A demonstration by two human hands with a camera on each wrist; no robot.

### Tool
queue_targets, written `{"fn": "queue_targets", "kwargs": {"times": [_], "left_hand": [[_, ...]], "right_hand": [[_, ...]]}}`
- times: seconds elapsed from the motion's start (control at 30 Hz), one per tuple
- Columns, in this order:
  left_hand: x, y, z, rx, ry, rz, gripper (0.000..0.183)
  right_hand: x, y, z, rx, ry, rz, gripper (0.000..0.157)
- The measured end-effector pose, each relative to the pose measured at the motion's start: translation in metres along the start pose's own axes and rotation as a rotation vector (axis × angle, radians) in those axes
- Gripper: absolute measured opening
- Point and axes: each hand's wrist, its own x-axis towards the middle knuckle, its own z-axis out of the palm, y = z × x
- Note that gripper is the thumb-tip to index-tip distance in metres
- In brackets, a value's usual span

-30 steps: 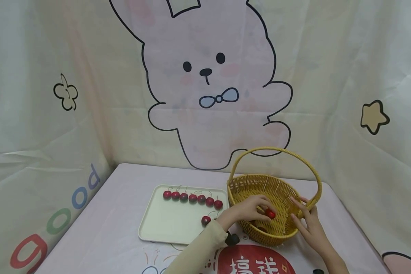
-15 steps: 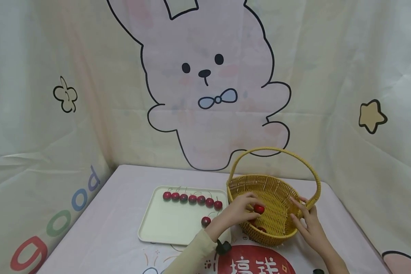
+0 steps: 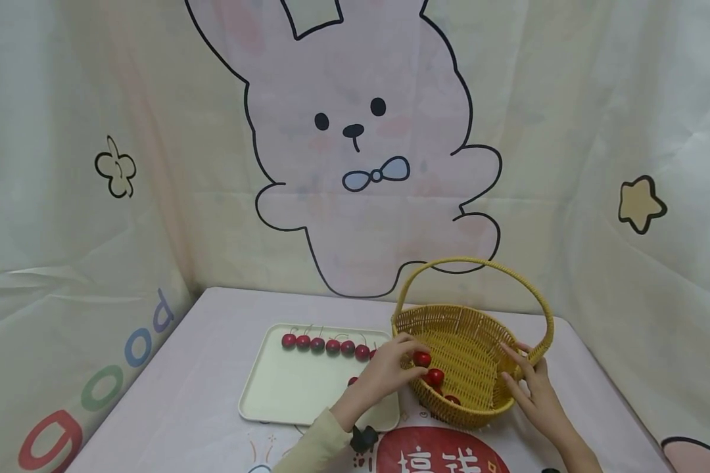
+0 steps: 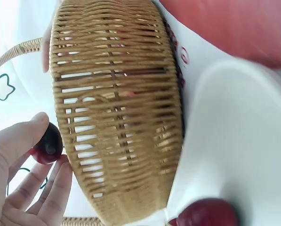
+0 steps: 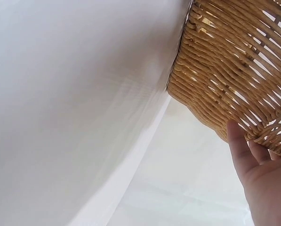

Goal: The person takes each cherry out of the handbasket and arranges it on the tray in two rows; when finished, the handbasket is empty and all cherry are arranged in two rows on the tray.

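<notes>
My left hand (image 3: pixel 384 368) pinches a dark red cherry (image 3: pixel 422 359) between thumb and fingers at the left rim of the yellow wicker basket (image 3: pixel 473 315). In the left wrist view, the held cherry (image 4: pixel 50 145) is beside the basket's woven rim. More cherries (image 3: pixel 434 376) lie low in the basket's near left side, partly hidden. My right hand (image 3: pixel 535 391) grips the basket's right rim near the handle's foot; its digits (image 5: pixel 241 150) touch the weave in the right wrist view. A cream tray (image 3: pixel 296 387) holds a row of cherries (image 3: pixel 317 345), its right end covered by my left hand.
The basket's tall arched handle (image 3: pixel 473 260) rises above it. Tray and basket stand close together on a white tablecloth (image 3: pixel 171 387) with a red printed patch (image 3: pixel 444 450) at the front. Fabric walls enclose the table at the back and sides.
My left hand has moved left with the cherry, from over the basket's middle to its left rim, uncovering cherries inside. My right hand has stayed on the basket.
</notes>
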Motion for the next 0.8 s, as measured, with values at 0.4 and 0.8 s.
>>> {"fn": "queue_targets", "kwargs": {"times": [0.4,0.8], "left_hand": [[-0.019,-0.017,-0.022,0.062,0.027,0.025,0.029],[-0.036,-0.032,-0.05,0.246,-0.007,0.001,0.029]], "right_hand": [[0.001,-0.001,0.0,0.018,0.007,-0.012,0.057],[0.0,0.0,0.0,0.001,0.007,-0.006,0.058]]}}
